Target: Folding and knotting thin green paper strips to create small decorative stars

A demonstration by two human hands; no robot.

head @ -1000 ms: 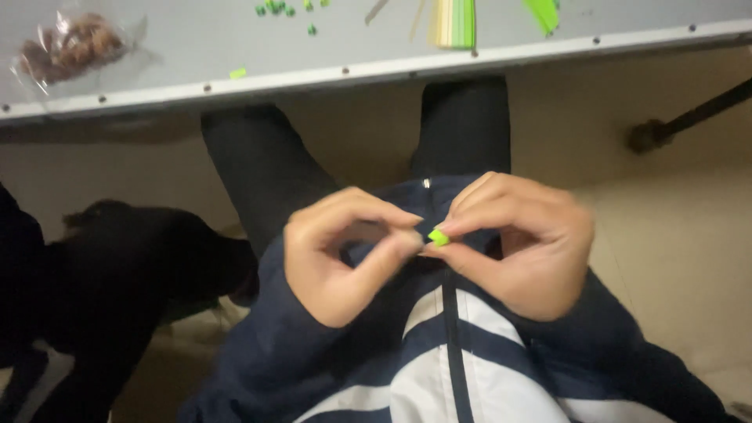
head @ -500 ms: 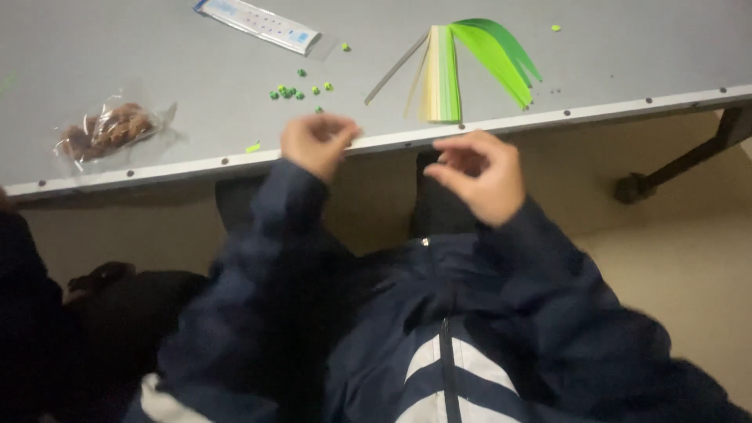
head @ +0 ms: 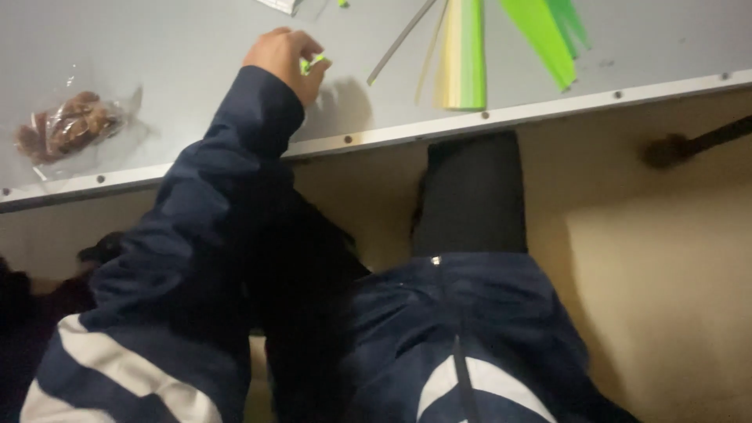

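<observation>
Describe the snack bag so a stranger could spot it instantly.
On the grey table, look far left of the left hand, near the front edge. The snack bag is a crumpled clear wrapper with brown lumps inside. It is the only brown thing there; the paper strips are green and yellow.

Grey table [head: 196,47], riveted metal edge. Left hand [head: 283,61] rests on it. Clear snack bag [head: 69,125] well left of hand; green and yellow paper strips [head: 464,55] right of it.

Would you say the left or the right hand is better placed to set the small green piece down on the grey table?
Left, most likely: the left hand is over the grey table, pinching the small green piece. The right hand is out of view.
</observation>
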